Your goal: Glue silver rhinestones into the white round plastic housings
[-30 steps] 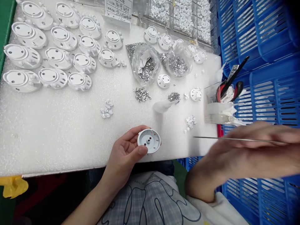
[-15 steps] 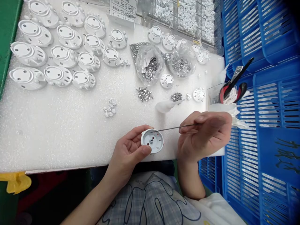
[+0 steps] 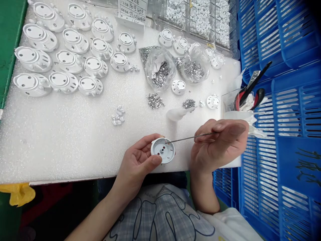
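My left hand [image 3: 137,160] holds a round white plastic part [image 3: 163,154] by its rim, hollow side up, with a small central post and dark red spots inside. My right hand [image 3: 218,144] is closed around a thin metal rod [image 3: 190,137], whose tip reaches over the inside of the part. Whether the tip touches the part I cannot tell. Just beyond, a translucent pointed bottle [image 3: 175,114] stands on the white foam surface [image 3: 62,134]. Small piles of metal pieces [image 3: 154,100] and white bits [image 3: 118,116] lie near it.
Rows of white round parts [image 3: 66,82] fill the back left. Plastic bags [image 3: 160,69] of metal pieces lie at the back middle. A compartment box [image 3: 200,16] stands behind. On the right are blue crates [image 3: 281,124] and red-black pliers [image 3: 250,90] in a clear container.
The metal rod and my right hand have shifted slightly right, and the rod tip has moved from the far left inside of the part toward its upper middle. My left hand keeps its hold.
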The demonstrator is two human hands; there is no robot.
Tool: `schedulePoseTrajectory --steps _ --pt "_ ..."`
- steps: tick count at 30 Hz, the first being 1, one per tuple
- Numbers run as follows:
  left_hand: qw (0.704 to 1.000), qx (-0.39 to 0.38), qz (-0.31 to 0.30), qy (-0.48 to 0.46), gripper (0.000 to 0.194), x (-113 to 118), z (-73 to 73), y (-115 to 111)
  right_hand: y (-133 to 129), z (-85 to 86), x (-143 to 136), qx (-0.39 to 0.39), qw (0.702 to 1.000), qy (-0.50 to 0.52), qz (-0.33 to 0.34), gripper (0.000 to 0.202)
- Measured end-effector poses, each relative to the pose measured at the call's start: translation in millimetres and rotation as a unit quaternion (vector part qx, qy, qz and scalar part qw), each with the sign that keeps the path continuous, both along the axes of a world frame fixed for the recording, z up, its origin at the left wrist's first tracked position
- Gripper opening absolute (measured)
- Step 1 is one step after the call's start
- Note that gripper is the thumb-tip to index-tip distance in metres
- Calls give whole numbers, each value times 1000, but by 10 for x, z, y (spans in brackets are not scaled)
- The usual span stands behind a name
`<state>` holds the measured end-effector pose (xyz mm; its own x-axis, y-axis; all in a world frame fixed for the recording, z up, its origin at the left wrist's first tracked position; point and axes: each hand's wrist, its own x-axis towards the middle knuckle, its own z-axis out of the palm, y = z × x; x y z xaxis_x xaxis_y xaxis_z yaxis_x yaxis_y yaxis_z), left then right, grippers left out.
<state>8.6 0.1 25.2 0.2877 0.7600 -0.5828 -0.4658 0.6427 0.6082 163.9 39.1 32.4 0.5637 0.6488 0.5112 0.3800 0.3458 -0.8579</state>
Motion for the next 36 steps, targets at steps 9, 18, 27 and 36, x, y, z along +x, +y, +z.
schedulePoseTrajectory --steps 9,18,27,36 --pt "1000 13 -14 18 67 -9 5 -4 -58 -1 -21 -37 999 -32 10 37" --pt "1000 4 2 -21 54 1 5 10 6 -17 34 -24 999 36 18 40" --pt "999 13 4 -52 47 -10 -9 1 16 -33 66 -40 996 69 28 37" --pt "996 50 9 -77 43 23 -50 -21 3 59 88 -56 960 249 113 39"
